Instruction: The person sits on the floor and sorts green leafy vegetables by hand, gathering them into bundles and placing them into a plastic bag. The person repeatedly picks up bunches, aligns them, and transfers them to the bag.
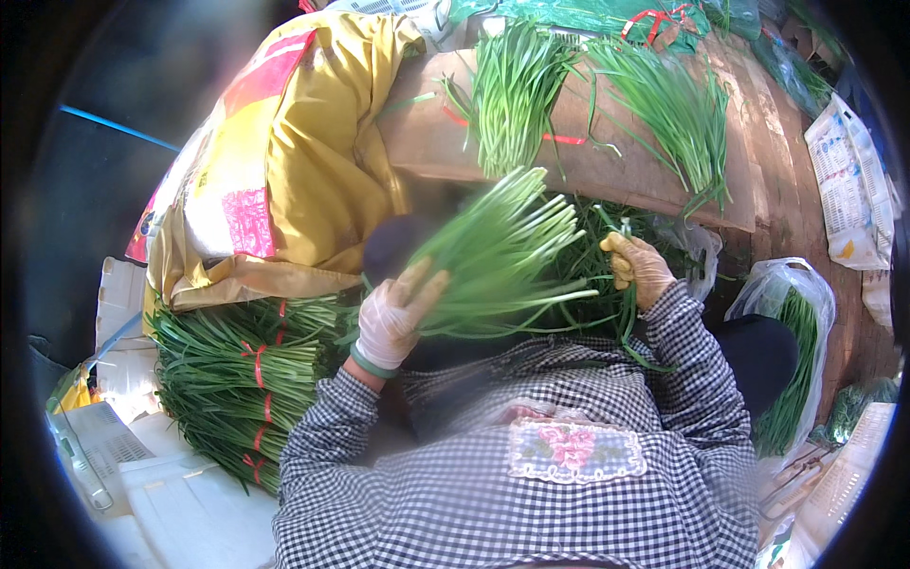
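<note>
My left hand (394, 320), in a thin whitish glove, grips a loose bunch of long green leafy stalks, likely garlic chives (498, 263). Their pale cut ends fan out up and to the right, partly blurred. To the right of the bunch, my right hand (636, 267), in a yellowish stained glove, is closed on a few green blades (629, 323) that hang down below it. Loose greens lie in shadow between the hands. Two more unbound bunches, one upright (515, 99) and one slanting (668, 114), lie on the brown board ahead, near red ties (565, 139).
Bundles tied with red bands (242, 377) are stacked at my left, below a yellow cloth (327, 149). A clear plastic bag of greens (789, 363) stands at my right. The brown board's edge (569, 186) lies just beyond my hands. White foam boxes (192, 505) are at lower left.
</note>
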Available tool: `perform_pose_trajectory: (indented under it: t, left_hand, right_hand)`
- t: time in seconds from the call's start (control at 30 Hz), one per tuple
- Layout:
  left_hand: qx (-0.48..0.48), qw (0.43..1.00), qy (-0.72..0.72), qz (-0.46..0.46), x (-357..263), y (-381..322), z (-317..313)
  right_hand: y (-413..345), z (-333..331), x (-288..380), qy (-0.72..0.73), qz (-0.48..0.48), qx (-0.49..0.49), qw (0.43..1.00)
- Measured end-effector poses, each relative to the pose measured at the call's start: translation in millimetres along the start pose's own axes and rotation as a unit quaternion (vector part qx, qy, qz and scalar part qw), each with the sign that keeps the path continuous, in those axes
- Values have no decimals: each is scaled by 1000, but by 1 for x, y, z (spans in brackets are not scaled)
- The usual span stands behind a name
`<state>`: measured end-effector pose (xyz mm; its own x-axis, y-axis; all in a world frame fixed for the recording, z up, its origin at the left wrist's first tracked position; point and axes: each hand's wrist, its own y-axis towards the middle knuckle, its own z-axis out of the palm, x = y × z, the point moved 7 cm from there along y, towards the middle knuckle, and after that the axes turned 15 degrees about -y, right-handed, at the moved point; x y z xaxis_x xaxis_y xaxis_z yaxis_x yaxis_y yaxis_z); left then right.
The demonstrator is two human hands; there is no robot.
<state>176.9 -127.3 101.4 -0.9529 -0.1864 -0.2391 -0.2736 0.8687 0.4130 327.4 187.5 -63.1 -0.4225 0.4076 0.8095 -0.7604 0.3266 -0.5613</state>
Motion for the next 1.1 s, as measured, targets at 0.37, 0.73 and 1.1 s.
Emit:
perform_pose_trajectory:
  t: [0.37,0.73,1.1]
  left_hand:
    - [5,1000,13,3,-2,-2,1]
    - [20,1000,-5,2,3,2,2]
    - [1,954,-271,-126,17,23,-41]
  right_hand:
    - [5,80,-2,40,-47,142,988]
    - [-9,55,-7,-202,-245,164,934]
    - [39,-68,17,107,-211,143,961]
